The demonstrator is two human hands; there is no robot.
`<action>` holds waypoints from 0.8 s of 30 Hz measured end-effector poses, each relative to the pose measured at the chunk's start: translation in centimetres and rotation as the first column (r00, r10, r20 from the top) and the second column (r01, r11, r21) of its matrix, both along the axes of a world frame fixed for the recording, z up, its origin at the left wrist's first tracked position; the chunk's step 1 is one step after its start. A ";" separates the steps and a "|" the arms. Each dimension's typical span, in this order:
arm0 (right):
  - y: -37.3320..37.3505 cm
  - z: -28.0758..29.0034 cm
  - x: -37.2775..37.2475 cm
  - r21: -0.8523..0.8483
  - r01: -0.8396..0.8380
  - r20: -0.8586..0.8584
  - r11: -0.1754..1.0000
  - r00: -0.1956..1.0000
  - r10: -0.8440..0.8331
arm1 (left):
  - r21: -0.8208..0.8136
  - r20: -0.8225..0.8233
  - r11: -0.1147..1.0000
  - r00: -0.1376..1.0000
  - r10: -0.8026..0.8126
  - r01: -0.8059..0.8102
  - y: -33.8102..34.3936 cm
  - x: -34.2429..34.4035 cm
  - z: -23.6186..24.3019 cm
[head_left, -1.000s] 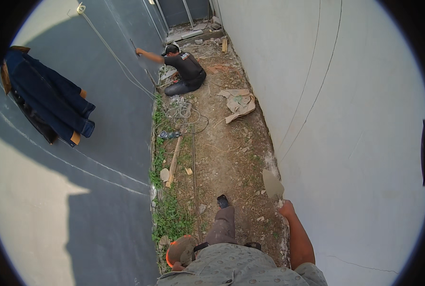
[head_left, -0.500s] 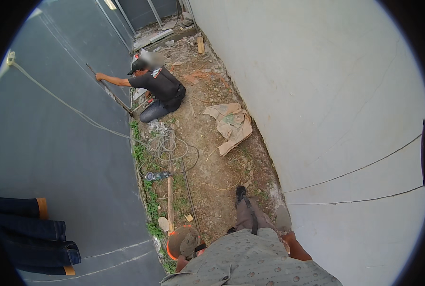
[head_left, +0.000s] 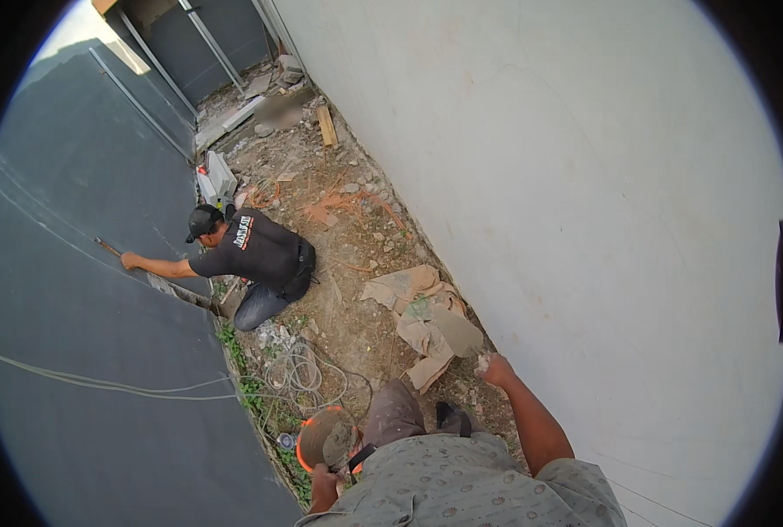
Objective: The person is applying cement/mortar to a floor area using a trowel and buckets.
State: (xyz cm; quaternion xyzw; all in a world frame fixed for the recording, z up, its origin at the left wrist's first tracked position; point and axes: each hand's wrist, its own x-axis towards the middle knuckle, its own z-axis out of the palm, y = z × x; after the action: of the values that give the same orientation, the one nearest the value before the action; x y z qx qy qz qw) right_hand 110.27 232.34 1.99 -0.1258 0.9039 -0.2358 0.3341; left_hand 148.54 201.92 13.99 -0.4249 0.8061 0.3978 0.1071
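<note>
Low at the bottom, my left hand (head_left: 324, 480) grips an orange bucket (head_left: 306, 443) at its rim; grey mortar (head_left: 339, 446) sits inside it, beside my leg (head_left: 393, 408). On the right, my right hand (head_left: 496, 369) is closed on the handle of a trowel (head_left: 457, 332), whose broad blade points up-left over crumpled tan sacking (head_left: 396, 290). The blade looks coated in grey. My shirt hides part of my left arm.
A co-worker (head_left: 259, 250) kneels at left, arm out holding a bar (head_left: 108, 247) by the dark wall (head_left: 57, 316). Tangled cords (head_left: 295, 373) and weeds lie along that wall. A pale wall (head_left: 584, 220) bounds the right; rubble and planks (head_left: 327, 126) lie farther along.
I have moved forward along the passage, so the co-worker appears nearer and the hanging clothes have left view. The trowel rose from low at my side to over the sacking; the bucket stayed in my hand.
</note>
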 end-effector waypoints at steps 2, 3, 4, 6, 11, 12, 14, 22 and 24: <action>-4.3 1.5 -5.6 -0.026 -0.044 0.007 0.999 0.999 0.044 | -0.032 0.062 0.994 0.992 0.110 -0.108 -2.4 -4.9 0.5; -6.6 1.9 -8.2 -0.059 -0.067 0.004 0.996 0.998 0.068 | 0.091 0.021 0.925 0.930 0.368 -0.368 -4.5 -6.7 -1.7; -7.6 1.5 -10.1 -0.010 -0.035 -0.045 0.999 0.998 0.034 | 0.225 0.015 0.784 0.806 0.591 -0.579 -7.0 -9.1 -5.0; -10.5 0.1 -13.4 0.090 0.029 -0.098 0.996 0.995 -0.021 | 0.467 0.081 0.340 0.422 0.903 -0.816 -14.9 -14.6 -11.6; -10.4 -6.7 -13.2 0.345 0.366 -0.054 0.864 0.927 -0.371 | 0.784 0.134 0.120 0.354 0.926 -0.609 -28.4 -24.1 -21.5; -11.0 -6.9 -13.1 0.371 0.298 0.008 0.879 0.946 -0.324 | 0.748 0.078 0.220 0.412 0.908 -0.626 -31.2 -27.0 -21.4; -14.1 -4.8 -14.7 0.393 0.224 0.067 0.892 0.960 -0.270 | 0.687 0.058 0.296 0.456 0.888 -0.663 -34.9 -32.2 -21.1; -29.4 -6.6 -28.7 0.296 0.078 0.161 0.952 0.978 -0.130 | 0.720 -0.006 0.356 0.508 0.861 -0.595 -46.8 -53.3 -12.3; -33.8 -9.7 -34.0 0.287 -0.033 0.143 0.957 0.990 -0.009 | 0.732 -0.024 0.368 0.517 0.855 -0.574 -49.7 -57.9 -12.0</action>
State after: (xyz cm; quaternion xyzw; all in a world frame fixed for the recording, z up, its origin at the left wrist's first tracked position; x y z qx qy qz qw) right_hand 76.22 198.55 -7.69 -0.0641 0.9016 -0.1077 0.4141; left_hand 90.65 152.24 2.02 -0.5814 0.3418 0.7297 -0.1120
